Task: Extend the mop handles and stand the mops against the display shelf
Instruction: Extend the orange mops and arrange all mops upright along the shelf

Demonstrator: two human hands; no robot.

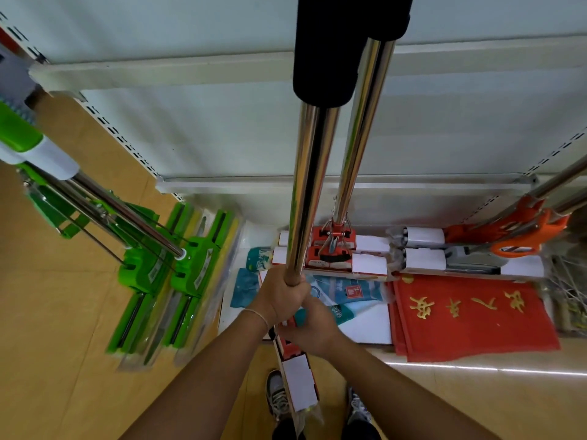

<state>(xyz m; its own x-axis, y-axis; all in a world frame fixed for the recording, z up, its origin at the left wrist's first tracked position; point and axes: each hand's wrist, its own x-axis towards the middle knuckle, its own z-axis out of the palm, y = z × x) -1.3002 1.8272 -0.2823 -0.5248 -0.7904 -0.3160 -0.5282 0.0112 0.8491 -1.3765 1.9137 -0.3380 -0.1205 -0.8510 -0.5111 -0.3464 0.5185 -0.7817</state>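
My left hand (281, 295) grips the lower end of a chrome mop handle (306, 185) that rises to a black foam grip (327, 49) near the camera. Just below it, my right hand (313, 330) holds the red part of the same mop; its red and white head (297, 373) hangs down between my feet. A second chrome-handled mop (360, 138) with a red head (333, 239) stands on the white display shelf (317, 185), leaning on it.
Green mops (149, 265) lean against the shelf at the left. Orange mops (508, 236) lean at the right. Red cloths with gold characters (470, 315) and blue packets (343, 292) lie on the bottom shelf. The floor is tan tile.
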